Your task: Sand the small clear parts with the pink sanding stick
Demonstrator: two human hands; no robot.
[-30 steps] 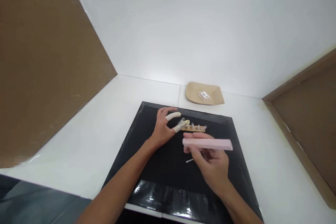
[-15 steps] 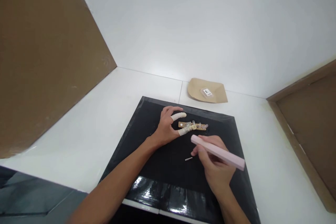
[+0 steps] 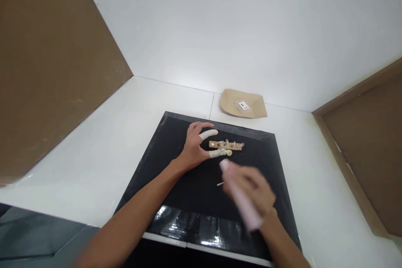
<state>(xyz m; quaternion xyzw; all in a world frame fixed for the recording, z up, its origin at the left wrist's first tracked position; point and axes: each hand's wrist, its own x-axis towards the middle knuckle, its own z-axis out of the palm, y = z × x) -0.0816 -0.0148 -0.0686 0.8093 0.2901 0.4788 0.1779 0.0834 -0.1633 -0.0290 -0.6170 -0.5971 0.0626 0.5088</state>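
My left hand [image 3: 194, 144] lies on the black mat with pale finger cots on thumb and index finger. Its fingers are spread, and the thumb lies along the near edge of a small wooden strip [image 3: 238, 146]; whether it presses on it I cannot tell. Small clear and pinkish pieces sit on the strip. My right hand [image 3: 256, 186], smeared by motion, is closed around a long pale pink stick-like bar [image 3: 240, 203], tilted with its upper end toward the strip. A thin metal pin [image 3: 219, 184] lies on the mat, partly behind the right hand.
The black mat [image 3: 188, 192] lies on a white table [image 3: 132, 134]. A brown paper piece [image 3: 259, 106] with a small labelled clear box [image 3: 243, 106] is behind the mat. Brown panels stand at left [image 3: 56, 71] and right [image 3: 364, 134], with a white wall [image 3: 201, 29] behind.
My right hand has swung the pink bar so its lower end points more toward me, and moved slightly left. The left hand stays by the strip. The whole view has shifted a little.
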